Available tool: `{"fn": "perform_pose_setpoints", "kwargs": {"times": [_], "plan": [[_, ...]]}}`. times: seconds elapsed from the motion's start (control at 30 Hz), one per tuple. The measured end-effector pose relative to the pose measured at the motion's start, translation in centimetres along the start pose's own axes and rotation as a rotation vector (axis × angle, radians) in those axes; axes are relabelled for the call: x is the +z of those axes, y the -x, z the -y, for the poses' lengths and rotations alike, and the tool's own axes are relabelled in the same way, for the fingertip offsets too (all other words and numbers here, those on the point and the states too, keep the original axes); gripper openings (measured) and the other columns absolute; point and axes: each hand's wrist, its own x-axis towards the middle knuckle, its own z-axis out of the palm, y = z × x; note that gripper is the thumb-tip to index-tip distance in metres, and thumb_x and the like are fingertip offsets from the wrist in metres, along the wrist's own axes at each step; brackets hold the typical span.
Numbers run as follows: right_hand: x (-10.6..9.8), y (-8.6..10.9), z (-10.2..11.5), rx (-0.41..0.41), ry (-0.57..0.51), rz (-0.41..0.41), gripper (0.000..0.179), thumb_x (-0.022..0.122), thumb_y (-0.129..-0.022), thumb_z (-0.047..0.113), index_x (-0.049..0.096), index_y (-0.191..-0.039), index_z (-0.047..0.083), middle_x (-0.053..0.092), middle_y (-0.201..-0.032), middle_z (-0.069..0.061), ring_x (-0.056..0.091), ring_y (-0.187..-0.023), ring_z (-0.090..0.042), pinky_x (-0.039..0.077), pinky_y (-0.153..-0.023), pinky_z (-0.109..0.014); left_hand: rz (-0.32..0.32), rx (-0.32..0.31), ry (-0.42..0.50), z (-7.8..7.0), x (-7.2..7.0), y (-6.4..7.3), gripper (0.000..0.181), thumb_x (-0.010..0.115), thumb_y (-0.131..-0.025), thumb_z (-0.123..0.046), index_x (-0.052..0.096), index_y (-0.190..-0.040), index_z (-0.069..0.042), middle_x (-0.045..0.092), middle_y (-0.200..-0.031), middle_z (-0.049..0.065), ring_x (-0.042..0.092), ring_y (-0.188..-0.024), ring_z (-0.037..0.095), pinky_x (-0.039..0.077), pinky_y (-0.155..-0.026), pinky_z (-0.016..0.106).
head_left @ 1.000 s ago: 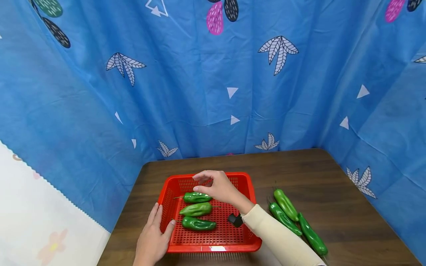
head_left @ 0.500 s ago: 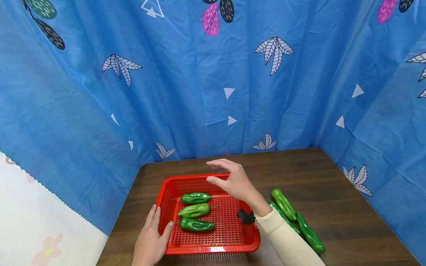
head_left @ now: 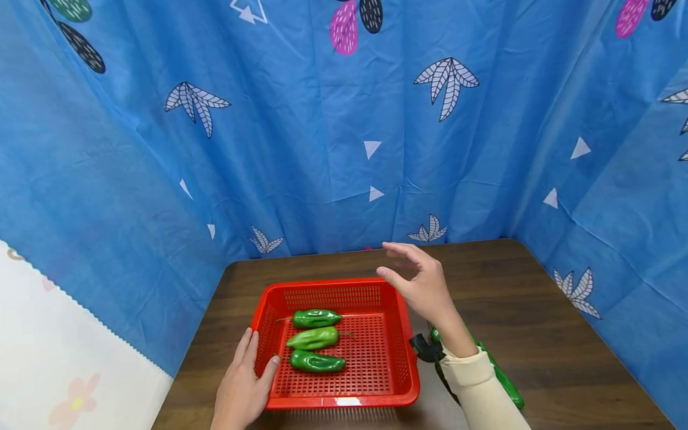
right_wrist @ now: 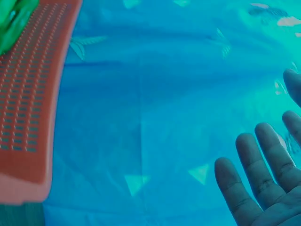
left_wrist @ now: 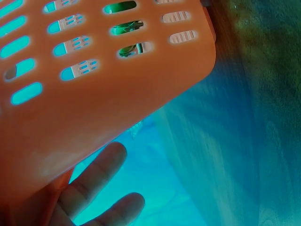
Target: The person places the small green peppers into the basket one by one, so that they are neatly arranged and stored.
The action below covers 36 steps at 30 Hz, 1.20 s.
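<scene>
My left hand [head_left: 243,379] rests at the left side of a red plastic basket [head_left: 344,402], fingers straight along the outside and thumb on the rim. In the left wrist view, fingertips [left_wrist: 113,155] extend past the basket wall [left_wrist: 108,113]. Inside the basket lie three green peppers in a column: a dark one [head_left: 316,318] at the back, a lighter one [head_left: 313,338] in the middle and another dark one [head_left: 317,362] in front. My right hand [head_left: 424,286] is raised beyond the basket's right rim, fingers spread and nothing held; the right wrist view shows its fingers [right_wrist: 254,160] apart.
More green peppers [head_left: 505,382] lie on the dark wooden table [head_left: 570,346] to the right, partly hidden by my right forearm. A blue patterned curtain [head_left: 344,119] closes off the back and sides. Whitish cloth [head_left: 64,346] hangs at the left.
My right hand has moved right and up, from above the back pepper in the basket to past its right rim. My left hand and the three peppers in the basket stay put.
</scene>
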Motion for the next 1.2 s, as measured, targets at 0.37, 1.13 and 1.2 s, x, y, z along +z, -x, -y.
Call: {"fn": "perform_pose_setpoints", "kwargs": {"times": [0.37, 1.13, 1.2], "plan": [[-3.6, 2.9, -0.1, 0.097, 0.046, -0.198, 0.042, 0.082, -0.085, 0.014, 0.07, -0.124, 0.02, 0.072, -0.121, 0.0, 0.067, -0.106, -0.005, 0.055, -0.09, -0.02, -0.005, 0.012, -0.008, 0.0, -0.2, -0.1, 0.085, 0.049, -0.099, -0.06, 0.026, -0.159, -0.004, 0.019, -0.168, 0.011, 0.042, -0.142, 0.043, 0.039, -0.108, 0.064], [-8.0, 8.4, -2.8, 0.182, 0.318, -0.238, 0.047, 0.085, -0.081, 0.017, 0.07, -0.126, 0.023, 0.073, -0.12, -0.004, 0.061, -0.105, 0.008, 0.047, -0.084, -0.007, 0.021, -0.005, -0.023, -0.2, -0.3, -0.3, 0.086, 0.047, -0.099, -0.061, 0.024, -0.159, -0.005, 0.017, -0.168, 0.011, 0.041, -0.143, 0.043, 0.039, -0.108, 0.065], [-8.4, 9.2, -3.1, 0.206, 0.342, -0.24, 0.046, 0.085, -0.082, 0.018, 0.07, -0.126, 0.022, 0.073, -0.119, -0.004, 0.061, -0.105, 0.009, 0.046, -0.083, -0.006, 0.031, -0.013, -0.022, -0.2, -0.3, -0.2, 0.087, 0.046, -0.098, -0.062, 0.023, -0.16, -0.005, 0.016, -0.169, 0.011, 0.04, -0.143, 0.043, 0.039, -0.108, 0.065]]}}
